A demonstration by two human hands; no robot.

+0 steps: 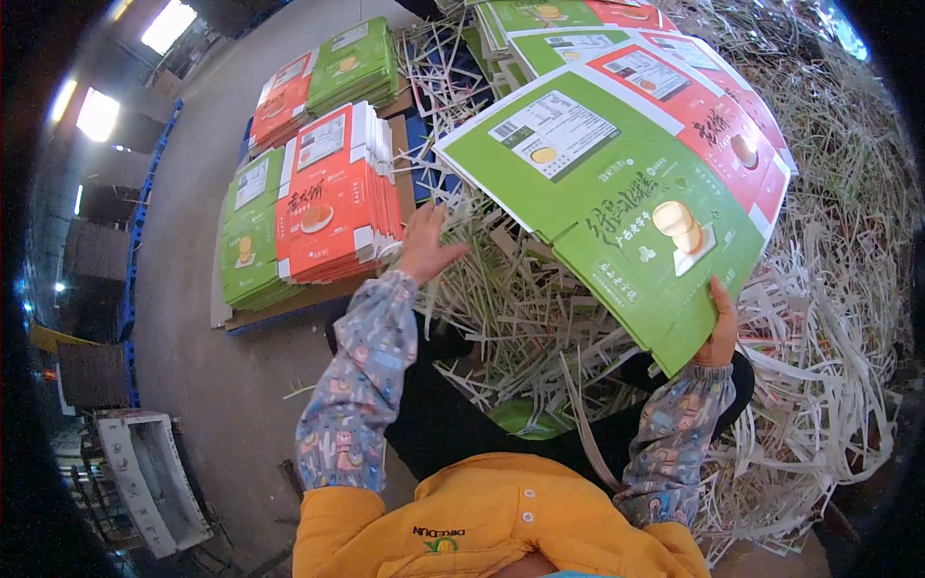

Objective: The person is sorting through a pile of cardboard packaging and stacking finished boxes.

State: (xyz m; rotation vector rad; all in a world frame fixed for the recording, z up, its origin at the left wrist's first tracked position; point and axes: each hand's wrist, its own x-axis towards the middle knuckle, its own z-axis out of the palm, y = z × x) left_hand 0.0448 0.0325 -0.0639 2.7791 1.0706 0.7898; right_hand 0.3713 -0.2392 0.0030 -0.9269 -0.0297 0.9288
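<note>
Head view, looking straight down: the right hand (718, 332) is at the right of centre, fingers pinched onto the lower corner of a stack of flat green-and-red printed carton sheets (617, 193), which fans up and away toward the top of the frame, tilted over the scrap beneath. The left hand (424, 246) is out at centre-left, fingers spread and empty, its fingertips at the edge of a squared-up pile of red-and-white carton blanks (337, 197); whether it actually touches the pile is hard to tell. Just left of that pile sits a green pile (249, 231), and further up, in the upper left, another red and green pair (328, 77), all resting on a brown board (289, 299) on the grey floor (212, 385). A tangle of white paper trim strips (829, 318) fills the whole right side and runs under the held sheets. Both forearms wear patterned sleeve covers (361, 385) over a yellow jacket (482, 520) at the bottom edge. A white crate (145, 477) sits in the lower left.
</note>
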